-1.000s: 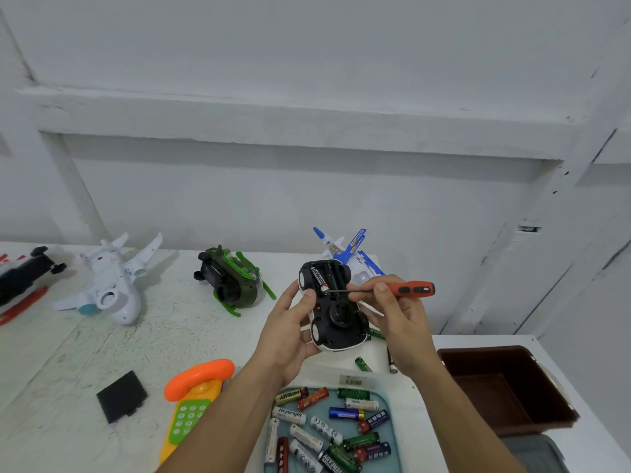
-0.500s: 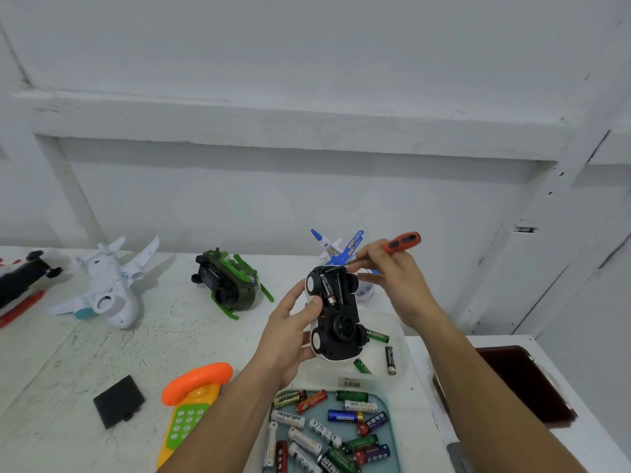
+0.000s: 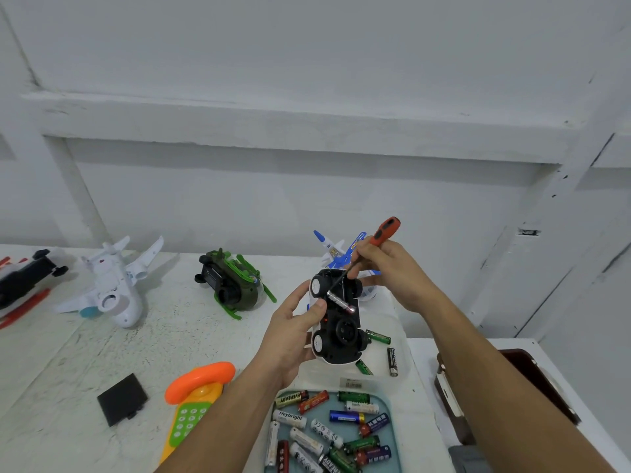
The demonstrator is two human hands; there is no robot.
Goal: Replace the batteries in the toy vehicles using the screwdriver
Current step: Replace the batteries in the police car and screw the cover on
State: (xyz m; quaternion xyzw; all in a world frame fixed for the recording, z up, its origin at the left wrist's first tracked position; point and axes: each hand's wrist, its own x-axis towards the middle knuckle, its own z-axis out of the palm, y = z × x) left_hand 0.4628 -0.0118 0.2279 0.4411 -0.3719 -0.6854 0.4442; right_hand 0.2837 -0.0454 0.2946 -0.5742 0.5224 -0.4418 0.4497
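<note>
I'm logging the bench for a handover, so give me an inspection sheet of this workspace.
Surface: white scuffed table.
Job's things: car upside down, bay open, battery askew in it; screwdriver; tray of loose batteries; white plane, green toy, blue plane.
Clutter: phone, black cover, brown bin.
Hands: left hand grips car in the air; right hand holds screwdriver, tip at the battery.
Cables: nothing seen.
Surroundings: white panelled wall.

Left hand [image 3: 290, 336] grips toy car [image 3: 341, 336], wheels up, over clear tub [image 3: 404, 349] with 3 loose cells showing in it. Right hand [image 3: 392, 271] pinches red screwdriver [image 3: 384, 230], handle high, tip down in the open battery bay, touching 1 battery [image 3: 341, 303] lying tilted. Teal tray [image 3: 395, 438] of mixed batteries nearest the camera. White plane [image 3: 112, 285] and green toy [image 3: 235, 285] sit far left on the table.
</note>
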